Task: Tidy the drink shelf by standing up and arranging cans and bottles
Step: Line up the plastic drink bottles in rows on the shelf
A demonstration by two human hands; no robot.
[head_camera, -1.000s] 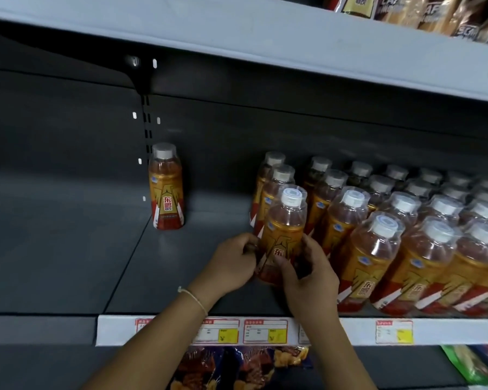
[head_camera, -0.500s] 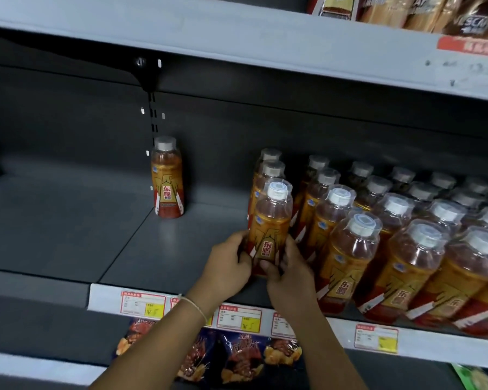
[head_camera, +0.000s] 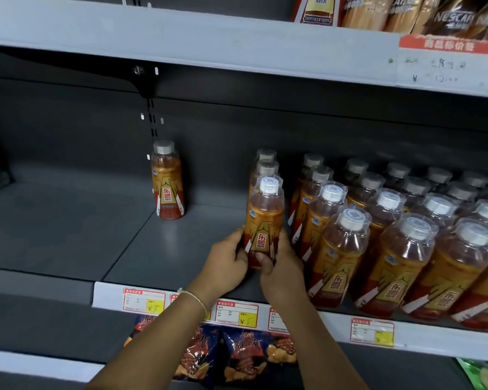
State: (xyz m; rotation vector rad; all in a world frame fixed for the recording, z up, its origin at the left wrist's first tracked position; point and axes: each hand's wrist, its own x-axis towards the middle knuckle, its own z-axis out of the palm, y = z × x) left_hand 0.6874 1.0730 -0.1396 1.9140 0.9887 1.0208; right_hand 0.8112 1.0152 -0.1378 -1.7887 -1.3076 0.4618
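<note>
Shelf [head_camera: 68, 229] grey, price tags [head_camera: 237, 313] along front edge. Bottle rows [head_camera: 400, 249] fill right part, upright. Lone bottle [head_camera: 167, 184] upright near back, left of rows. Held bottle [head_camera: 265, 220] upright at front edge, heading leftmost row. Left hand [head_camera: 227, 261] and right hand [head_camera: 279, 266] both wrap fingers round its lower body.
</note>
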